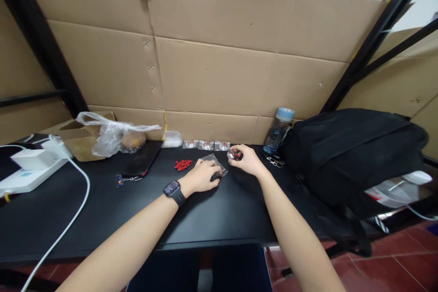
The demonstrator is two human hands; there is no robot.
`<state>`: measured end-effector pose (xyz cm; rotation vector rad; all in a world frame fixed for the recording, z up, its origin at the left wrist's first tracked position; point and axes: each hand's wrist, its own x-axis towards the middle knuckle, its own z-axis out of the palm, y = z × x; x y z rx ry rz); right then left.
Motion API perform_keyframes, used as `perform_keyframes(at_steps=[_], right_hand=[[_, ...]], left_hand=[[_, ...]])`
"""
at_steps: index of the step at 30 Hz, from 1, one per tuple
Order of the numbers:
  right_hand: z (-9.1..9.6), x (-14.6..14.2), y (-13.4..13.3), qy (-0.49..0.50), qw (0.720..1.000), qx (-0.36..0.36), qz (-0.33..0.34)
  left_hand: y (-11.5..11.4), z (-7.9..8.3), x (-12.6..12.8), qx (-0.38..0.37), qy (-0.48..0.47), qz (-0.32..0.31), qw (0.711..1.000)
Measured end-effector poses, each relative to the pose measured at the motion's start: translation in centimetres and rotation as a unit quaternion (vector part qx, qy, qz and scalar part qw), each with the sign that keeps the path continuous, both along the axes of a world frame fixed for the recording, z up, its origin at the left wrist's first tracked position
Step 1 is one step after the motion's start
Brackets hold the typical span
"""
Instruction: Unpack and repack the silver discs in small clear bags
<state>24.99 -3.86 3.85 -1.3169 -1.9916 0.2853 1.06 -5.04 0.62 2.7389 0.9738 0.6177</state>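
My left hand, with a dark smartwatch on its wrist, rests on the black table over a small clear plastic bag, fingers curled down on it. To the right, my right hand pinches a small round clear object with red inside, its exact kind too small to make out. A tangle of red cords lies left of my left hand. Against the cardboard stand several small clear packets in a row, such as the middle packet, each with a round clear item and a bit of red.
Left are a knotted plastic bag, a black tablet-like item with a keychain, and a white power strip with a trailing cable. A stack of clear bags, a bottle and a black backpack stand along the back and right.
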Motion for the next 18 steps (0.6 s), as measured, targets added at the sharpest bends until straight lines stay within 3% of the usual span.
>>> perform_keyframes(at_steps=[5,12,18], right_hand=[[0.5,0.0,-0.9,-0.051,0.995,-0.077,0.048],[1.6,-0.9,-2.3,-0.104,0.99,-0.085,0.039],[1.1,-1.0,-2.0,-0.139,0.985,-0.1,0.038]], left_hand=[[0.2,0.0,-1.5,-0.052,0.013,0.014,0.998],[0.2,0.0,-1.9,-0.082,0.069,0.0,0.994],[-0.1,0.4,-1.6,-0.082,0.077,0.004,0.994]])
